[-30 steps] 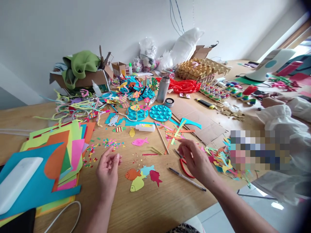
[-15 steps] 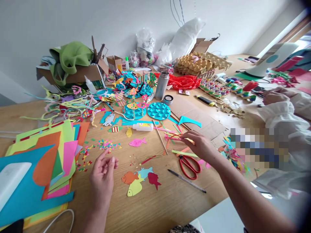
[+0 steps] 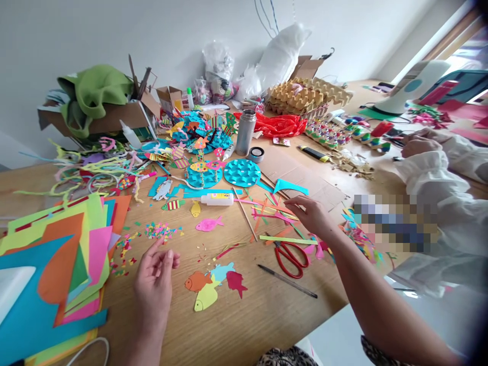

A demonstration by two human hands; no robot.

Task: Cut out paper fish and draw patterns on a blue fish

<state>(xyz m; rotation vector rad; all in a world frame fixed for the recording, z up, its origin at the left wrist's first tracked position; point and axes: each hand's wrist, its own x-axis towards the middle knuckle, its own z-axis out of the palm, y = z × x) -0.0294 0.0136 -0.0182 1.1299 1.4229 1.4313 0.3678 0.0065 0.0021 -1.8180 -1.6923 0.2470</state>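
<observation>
My right hand (image 3: 310, 216) reaches over a loose pile of coloured paper strips (image 3: 274, 211), fingers curled down onto them; whether it grips one is unclear. Red-handled scissors (image 3: 290, 256) lie just below that hand, with a pen (image 3: 286, 280) nearer the table edge. My left hand (image 3: 154, 274) hovers palm up, fingers loosely apart and holding nothing, beside several paper fish cut-outs (image 3: 213, 284). A pink paper fish (image 3: 209, 224) and confetti scraps (image 3: 160, 231) lie above it.
A stack of coloured paper sheets (image 3: 57, 259) fills the left. A glue bottle (image 3: 217, 199), wooden stick (image 3: 244, 213), blue paper discs (image 3: 241, 173), metal flask (image 3: 245, 132) and egg cartons (image 3: 305, 96) crowd the middle. Another person's white sleeve (image 3: 438, 193) sits at right.
My right hand left the scissors on the table and moved up to the paper strips. My left hand stayed near the fish cut-outs. The view shifted slightly.
</observation>
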